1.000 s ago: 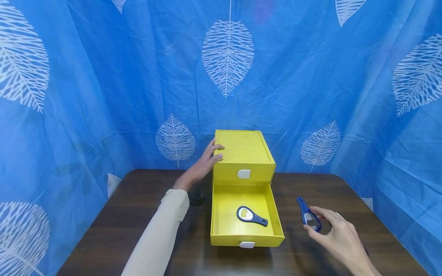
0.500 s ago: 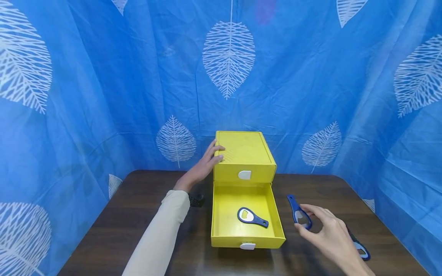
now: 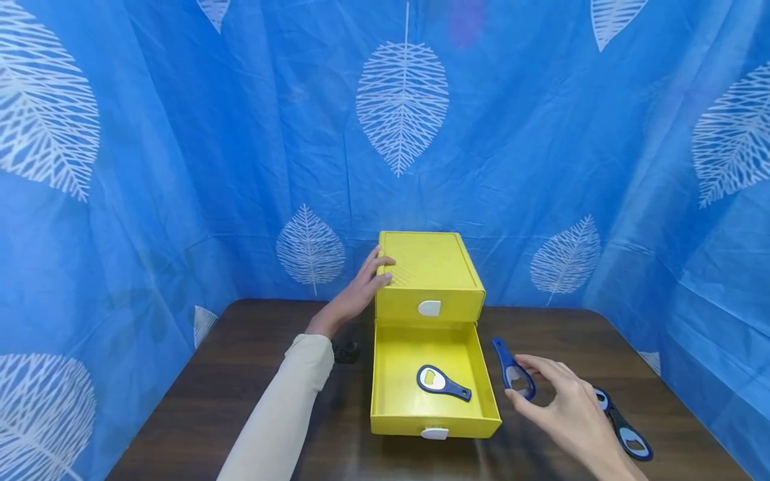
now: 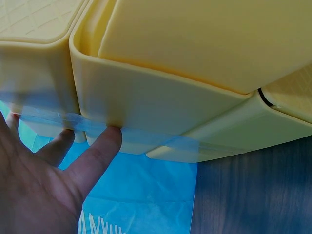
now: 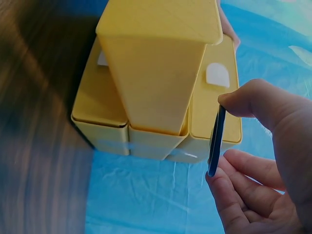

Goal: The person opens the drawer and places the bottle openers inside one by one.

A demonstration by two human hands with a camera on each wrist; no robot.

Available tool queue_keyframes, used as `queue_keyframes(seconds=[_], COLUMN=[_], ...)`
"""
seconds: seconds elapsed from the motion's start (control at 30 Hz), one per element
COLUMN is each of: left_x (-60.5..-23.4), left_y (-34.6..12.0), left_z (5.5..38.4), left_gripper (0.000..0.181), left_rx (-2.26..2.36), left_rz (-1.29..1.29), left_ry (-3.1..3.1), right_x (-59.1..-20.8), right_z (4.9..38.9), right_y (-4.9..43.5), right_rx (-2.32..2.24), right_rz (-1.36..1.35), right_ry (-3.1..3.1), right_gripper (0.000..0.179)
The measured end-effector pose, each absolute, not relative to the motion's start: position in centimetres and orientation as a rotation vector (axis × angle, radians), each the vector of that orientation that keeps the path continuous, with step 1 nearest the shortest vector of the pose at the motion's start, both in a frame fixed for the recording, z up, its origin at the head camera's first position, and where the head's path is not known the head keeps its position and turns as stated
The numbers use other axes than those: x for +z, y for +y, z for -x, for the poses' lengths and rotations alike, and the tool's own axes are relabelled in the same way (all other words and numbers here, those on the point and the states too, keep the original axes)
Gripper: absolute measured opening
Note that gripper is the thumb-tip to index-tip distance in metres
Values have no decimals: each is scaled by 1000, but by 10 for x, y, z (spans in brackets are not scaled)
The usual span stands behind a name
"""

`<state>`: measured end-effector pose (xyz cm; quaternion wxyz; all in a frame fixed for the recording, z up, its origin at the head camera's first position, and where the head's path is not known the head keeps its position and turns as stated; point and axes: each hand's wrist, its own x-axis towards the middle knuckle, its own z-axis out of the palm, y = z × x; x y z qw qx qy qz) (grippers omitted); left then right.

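My right hand (image 3: 571,407) pinches a blue bottle opener (image 3: 502,354) by its round head, between thumb and fingers, just right of the pulled-out drawer (image 3: 433,426). The right wrist view shows that bottle opener (image 5: 217,141) edge-on. Inside the yellow drawer lies another blue bottle opener (image 3: 452,387) with a pale metal face. My left hand (image 3: 355,294) rests on the upper left edge of the yellow drawer unit (image 3: 433,264). In the left wrist view its fingers (image 4: 100,153) touch the unit's side.
Two more bottle openers, one blue-rimmed (image 3: 634,443) and one partly hidden behind my right hand (image 3: 601,399), lie on the dark wooden table (image 3: 252,374). White tabs (image 3: 430,308) mark the drawer fronts. A blue leaf-print curtain (image 3: 505,167) surrounds the table.
My right hand has moved left toward the drawer with the bottle opener, uncovering the bottle openers on the table at right. My left hand stays on the unit.
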<state>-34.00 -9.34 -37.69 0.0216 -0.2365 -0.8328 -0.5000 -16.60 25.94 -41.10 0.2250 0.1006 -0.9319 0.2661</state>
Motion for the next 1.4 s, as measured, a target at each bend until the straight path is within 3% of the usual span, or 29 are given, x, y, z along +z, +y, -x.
queue_keyframes(seconds=[1.4], left_x=[-375], left_y=[-91], left_z=[331], left_gripper=[51], left_rx=[-1561], left_rz=[734], left_ry=[-2561], right_x=[-407], right_z=[182], right_y=[203], right_rx=[849], right_rz=[-500], right_ry=[-2474], right_gripper=[50])
